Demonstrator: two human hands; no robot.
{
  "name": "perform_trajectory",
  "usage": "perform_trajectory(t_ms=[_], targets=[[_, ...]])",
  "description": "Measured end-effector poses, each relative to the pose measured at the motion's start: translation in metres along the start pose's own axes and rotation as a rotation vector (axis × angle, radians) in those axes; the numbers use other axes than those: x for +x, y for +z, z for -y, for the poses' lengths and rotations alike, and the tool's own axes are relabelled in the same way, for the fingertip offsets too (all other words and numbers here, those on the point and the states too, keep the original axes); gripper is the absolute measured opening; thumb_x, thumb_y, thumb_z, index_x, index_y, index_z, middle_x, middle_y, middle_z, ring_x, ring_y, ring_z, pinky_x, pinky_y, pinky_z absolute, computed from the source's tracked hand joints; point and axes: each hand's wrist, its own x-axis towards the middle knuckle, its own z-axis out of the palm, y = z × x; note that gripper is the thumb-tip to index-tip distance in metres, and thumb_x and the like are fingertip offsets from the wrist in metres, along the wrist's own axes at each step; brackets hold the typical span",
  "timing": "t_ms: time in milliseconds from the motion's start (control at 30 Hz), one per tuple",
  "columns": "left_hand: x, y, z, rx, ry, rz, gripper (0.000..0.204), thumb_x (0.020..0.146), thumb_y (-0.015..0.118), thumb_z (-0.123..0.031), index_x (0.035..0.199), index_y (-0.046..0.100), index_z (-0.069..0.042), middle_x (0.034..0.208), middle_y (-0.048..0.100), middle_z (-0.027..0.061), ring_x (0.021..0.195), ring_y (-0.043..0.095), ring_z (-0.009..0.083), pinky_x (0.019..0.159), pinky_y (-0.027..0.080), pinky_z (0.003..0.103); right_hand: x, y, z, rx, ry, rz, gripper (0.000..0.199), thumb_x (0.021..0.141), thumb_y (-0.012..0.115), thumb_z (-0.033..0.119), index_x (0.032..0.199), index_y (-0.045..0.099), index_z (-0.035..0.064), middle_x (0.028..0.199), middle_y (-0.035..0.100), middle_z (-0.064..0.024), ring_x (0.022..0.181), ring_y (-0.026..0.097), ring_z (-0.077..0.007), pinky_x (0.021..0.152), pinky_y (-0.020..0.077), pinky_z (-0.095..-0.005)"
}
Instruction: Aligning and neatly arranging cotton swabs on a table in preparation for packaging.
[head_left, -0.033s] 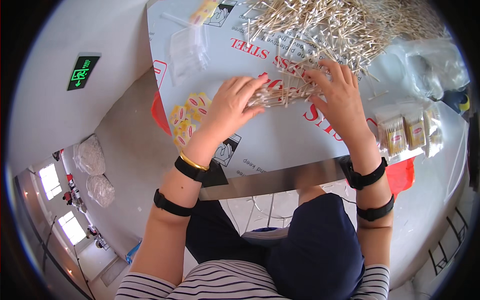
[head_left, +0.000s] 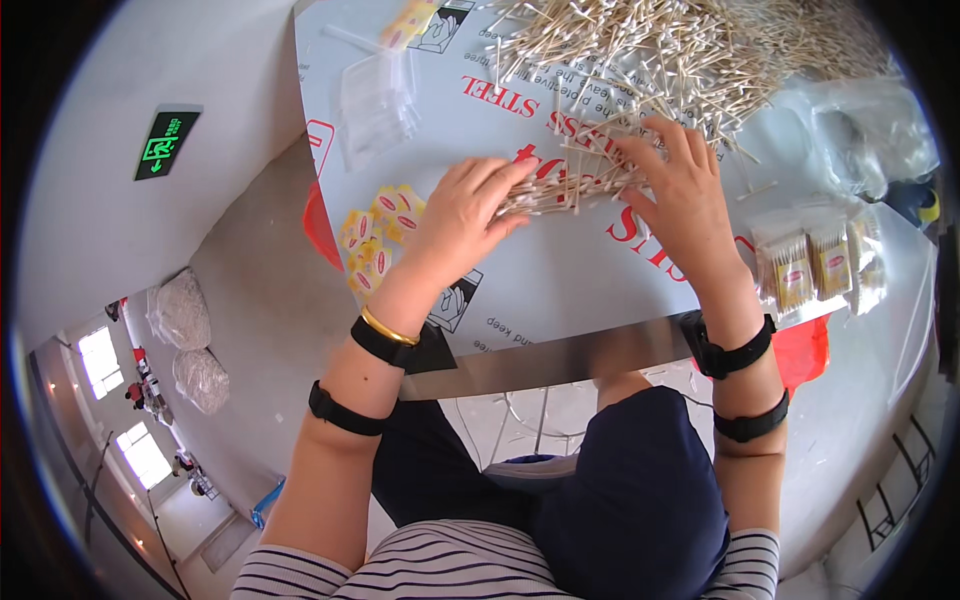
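At the far left, on the grey floor beside the table, lie two bulging clear plastic sacks (head_left: 190, 340) with something pale inside. On the left part of the white film-covered steel table (head_left: 560, 290) there is a stack of small empty transparent plastic bags (head_left: 378, 98), and below it a little heap of small yellow and red paper labels (head_left: 375, 240).

The left hand (head_left: 462, 215) lies on the table with its fingers stretched out nearly flat and pressed together. Its fingertips touch the left end of a small bundle of thin wooden cotton swabs (head_left: 565, 185), which lies on the table between the two hands. The right hand (head_left: 685, 195) is spread over the right end of the same bundle, fingers apart and slightly curved, pressing on the swabs from above. Neither hand closes around the bundle; both only push against it. Perhaps the right thumb is under some swabs, but this is hidden.

Just behind the bundle, touching it at the upper edge, is a large loose pile of the same cotton swabs (head_left: 660, 50). At the right edge of the table stand some filled clear packets of cotton swabs (head_left: 810, 265), well apart from the hands, and above them lies a crumpled clear plastic bag (head_left: 870, 130).
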Motion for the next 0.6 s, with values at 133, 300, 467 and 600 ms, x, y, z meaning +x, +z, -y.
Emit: perform_trajectory(t_ms=[133, 300, 467, 600], targets=[[-0.019, 0.004, -0.019, 0.099, -0.046, -0.14, 0.083, 0.081, 0.09, -0.018, 0.154, 0.053, -0.009, 0.148, 0.059, 0.0119, 0.133, 0.058, 0.0346, 0.112, 0.046, 0.049, -0.003, -0.003, 0.008, -0.037, 0.047, -0.072, 0.072, 0.08, 0.09, 0.02, 0.146, 0.061, 0.0122, 0.153, 0.053, -0.0125, 0.144, 0.047, -0.0337, 0.123, 0.0375, -0.0488], [-0.037, 0.022, -0.048, 0.191, -0.15, -0.077, 0.096, 0.096, 0.075, -0.039, 0.166, 0.027, 0.006, 0.172, 0.029, 0.0275, 0.163, 0.026, 0.0418, 0.132, 0.019, 0.059, -0.012, 0.007, 0.046, 0.052, -0.111, 0.124, 0.085, 0.088, 0.084, 0.038, 0.159, 0.049, 0.0082, 0.169, 0.041, -0.0128, 0.16, 0.032, -0.0312, 0.133, 0.0239, -0.0498], [-0.03, 0.035, -0.026, 0.306, -0.181, -0.048, 0.096, 0.101, 0.063, -0.054, 0.168, 0.026, 0.003, 0.174, 0.029, 0.0233, 0.163, 0.025, 0.0388, 0.132, 0.015, 0.059, -0.011, 0.029, 0.042, -0.087, -0.195, 0.196, 0.096, 0.094, 0.07, 0.058, 0.167, 0.036, 0.0066, 0.175, 0.033, -0.0104, 0.164, 0.026, -0.0265, 0.136, 0.0156, -0.0487], [-0.018, 0.036, -0.014, 0.356, -0.185, -0.065, 0.096, 0.104, 0.054, -0.063, 0.169, 0.025, 0.001, 0.176, 0.028, 0.0187, 0.164, 0.024, 0.0358, 0.133, 0.013, 0.058, -0.012, 0.032, 0.036, -0.13, -0.159, 0.161, 0.099, 0.093, 0.068, 0.062, 0.168, 0.034, 0.0057, 0.176, 0.032, -0.0103, 0.164, 0.025, -0.0253, 0.136, 0.0141, -0.0495]])
